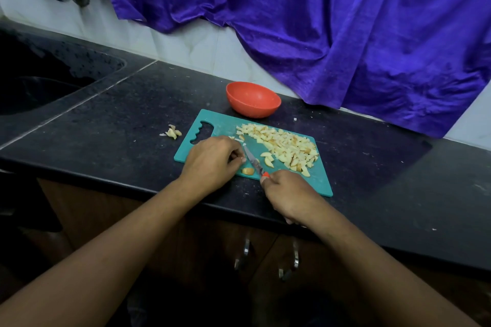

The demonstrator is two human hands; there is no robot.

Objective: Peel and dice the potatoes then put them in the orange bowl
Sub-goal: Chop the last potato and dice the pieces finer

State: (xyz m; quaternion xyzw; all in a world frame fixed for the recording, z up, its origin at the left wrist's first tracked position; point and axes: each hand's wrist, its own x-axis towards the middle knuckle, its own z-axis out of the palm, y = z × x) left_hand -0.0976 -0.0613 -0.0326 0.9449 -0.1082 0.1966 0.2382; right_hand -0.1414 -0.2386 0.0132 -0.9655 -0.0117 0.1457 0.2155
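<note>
A teal cutting board (pixel 318 180) lies on the black counter with a heap of diced potato (pixel 284 145) across its right half. My left hand (pixel 212 159) curls over a small potato piece at the board's near left, mostly hiding it; a loose chunk (pixel 248 171) lies just below the fingers. My right hand (pixel 289 194) grips a knife with an orange-red handle, and its blade (pixel 252 159) points up-left against my left fingertips. The orange bowl (pixel 252 99) stands just behind the board, and no potato shows inside it.
A small pile of potato scraps (pixel 172 132) lies on the counter left of the board. A dark sink (pixel 39 82) is at the far left. A purple cloth (pixel 345 21) hangs over the wall behind. The counter's front edge runs under my wrists.
</note>
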